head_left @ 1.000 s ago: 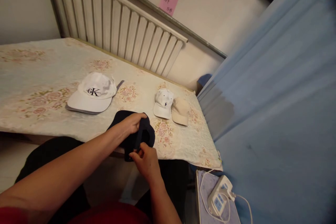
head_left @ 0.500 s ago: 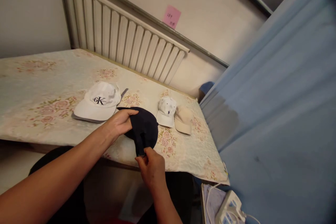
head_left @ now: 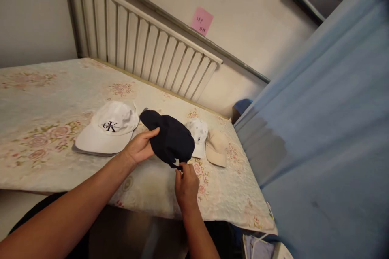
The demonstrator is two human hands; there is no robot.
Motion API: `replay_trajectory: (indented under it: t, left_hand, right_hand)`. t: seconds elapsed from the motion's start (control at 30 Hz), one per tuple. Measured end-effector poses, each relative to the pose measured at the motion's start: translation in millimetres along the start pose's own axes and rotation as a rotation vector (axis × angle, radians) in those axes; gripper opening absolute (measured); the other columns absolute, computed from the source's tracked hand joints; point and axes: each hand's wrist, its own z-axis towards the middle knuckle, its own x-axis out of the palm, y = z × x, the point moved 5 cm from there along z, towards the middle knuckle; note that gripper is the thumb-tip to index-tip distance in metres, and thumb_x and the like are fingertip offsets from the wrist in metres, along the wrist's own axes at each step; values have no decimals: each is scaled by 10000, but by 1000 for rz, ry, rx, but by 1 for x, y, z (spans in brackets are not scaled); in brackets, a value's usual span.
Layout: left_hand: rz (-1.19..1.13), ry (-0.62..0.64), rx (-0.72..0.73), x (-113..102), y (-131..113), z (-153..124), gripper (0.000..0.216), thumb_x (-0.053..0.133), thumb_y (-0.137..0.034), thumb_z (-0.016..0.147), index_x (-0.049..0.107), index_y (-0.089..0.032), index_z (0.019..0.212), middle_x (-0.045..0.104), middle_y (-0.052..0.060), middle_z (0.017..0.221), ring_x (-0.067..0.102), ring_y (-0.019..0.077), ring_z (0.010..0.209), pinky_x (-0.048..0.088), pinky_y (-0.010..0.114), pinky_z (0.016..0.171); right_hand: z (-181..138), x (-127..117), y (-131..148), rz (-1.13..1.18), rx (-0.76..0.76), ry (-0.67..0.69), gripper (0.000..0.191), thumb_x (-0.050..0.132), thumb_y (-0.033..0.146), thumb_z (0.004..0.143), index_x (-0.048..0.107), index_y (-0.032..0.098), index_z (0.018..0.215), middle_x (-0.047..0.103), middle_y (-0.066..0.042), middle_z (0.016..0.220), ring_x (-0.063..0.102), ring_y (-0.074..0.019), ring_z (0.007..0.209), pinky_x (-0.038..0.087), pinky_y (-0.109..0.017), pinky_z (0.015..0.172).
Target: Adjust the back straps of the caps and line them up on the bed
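A dark navy baseball cap [head_left: 172,137] is held up between my hands above the bed, its brim pointing to the upper left. My left hand [head_left: 141,145] grips the cap's side edge, thumb on the outside and fingers tucked beneath. My right hand [head_left: 187,182] pinches the strap at the cap's back opening. Left of it lies a white cap [head_left: 111,123] with black "CK" lettering, a grey brim edge showing under it. Behind the navy cap, a smaller white cap [head_left: 199,137] with a tiny dark emblem is partly covered. Touching that one is a beige cap [head_left: 216,149].
A floral bedspread [head_left: 39,109] covers the bed, with a white radiator [head_left: 136,40] along the wall behind. A blue curtain [head_left: 328,129] hangs at the right. A pink note [head_left: 202,20] is stuck above the radiator. At bottom right are a cable and a white device [head_left: 282,251].
The navy cap has been turned and raised, so its crown and brim show more. My right hand has moved up and right with the strap. The view has shifted slightly.
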Motion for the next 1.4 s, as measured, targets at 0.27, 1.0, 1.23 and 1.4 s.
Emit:
replay_trajectory:
  t: [0.27,1.0,1.23,1.4]
  left_hand:
    - [-19,-111,-187,-110,45,13,345,590,-70,820,648,-77,1159,744,177,969,716,287,887,533,417,887]
    - [-301,-78,-200,-98,31,19,458,369,-308,980,519,-24,1306,741,175,948,705,274,930,500,437,939]
    - [-262,-49,-118,-99,37,22,326,466,-146,933,583,-83,1231,722,155,1061,694,237,968,520,387,931]
    - [-277,-62,-119,-99,46,25,282,524,-121,903,614,-111,1169,712,146,1093,684,233,1000,536,382,919]
  right_hand:
    - [-18,60,-10,294,150,87,282,505,157,786,655,179,1024,671,-72,873,613,-196,781,475,-318,735]
    - [-11,148,61,1862,708,311,376,808,275,667,647,184,995,715,-73,1073,669,-230,1031,492,-447,974]
    - [16,121,54,1785,571,4,439,733,312,754,607,186,1156,670,-105,1202,589,-240,1187,388,-500,1078]
    - [22,114,57,1650,487,-111,540,738,282,718,572,194,1224,635,-91,1266,590,-229,1185,377,-477,1094]
